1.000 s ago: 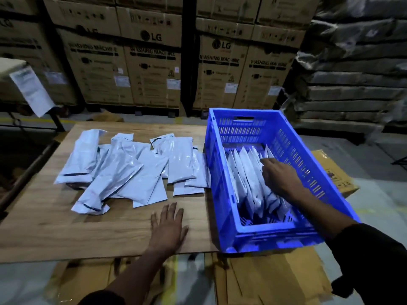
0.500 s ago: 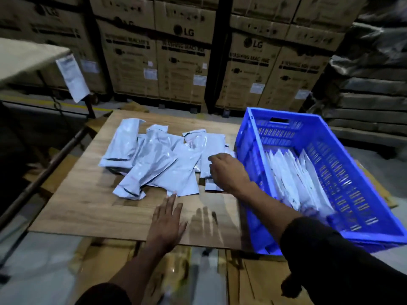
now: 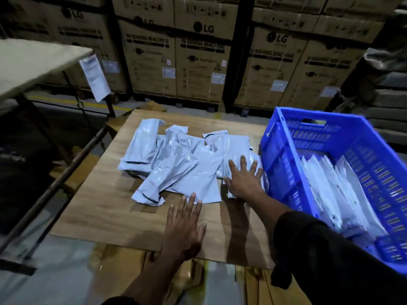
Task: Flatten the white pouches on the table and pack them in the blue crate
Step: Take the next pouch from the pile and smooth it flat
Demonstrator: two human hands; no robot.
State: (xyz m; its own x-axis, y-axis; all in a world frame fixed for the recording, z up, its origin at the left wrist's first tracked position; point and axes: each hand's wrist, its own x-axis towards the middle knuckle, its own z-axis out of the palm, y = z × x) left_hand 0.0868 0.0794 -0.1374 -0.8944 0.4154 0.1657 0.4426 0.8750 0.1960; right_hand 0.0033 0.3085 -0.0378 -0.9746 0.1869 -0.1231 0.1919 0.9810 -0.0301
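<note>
Stacked washing-machine cartons (image 3: 198, 62) behind wooden counter (image 3: 105, 208). Right hand (image 3: 243, 180), fingers spread wide, pressing white pouch (image 3: 236, 150) flat near blue crate (image 3: 279, 150); left hand (image 3: 184, 225) flat, empty. Next, probably: lift, pack upright.

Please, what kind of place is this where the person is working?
Most likely a warehouse or stockroom. Tall stacks of washing machine cartons fill the background, and white pouches lie on a makeshift wooden board beside a blue crate.

A warehouse: tall stacks of LG washing machine cartons (image 3: 198, 62) line the back wall, wrapped pallet loads (image 3: 387, 84) sit right, yellow floor line (image 3: 72, 103).
</note>
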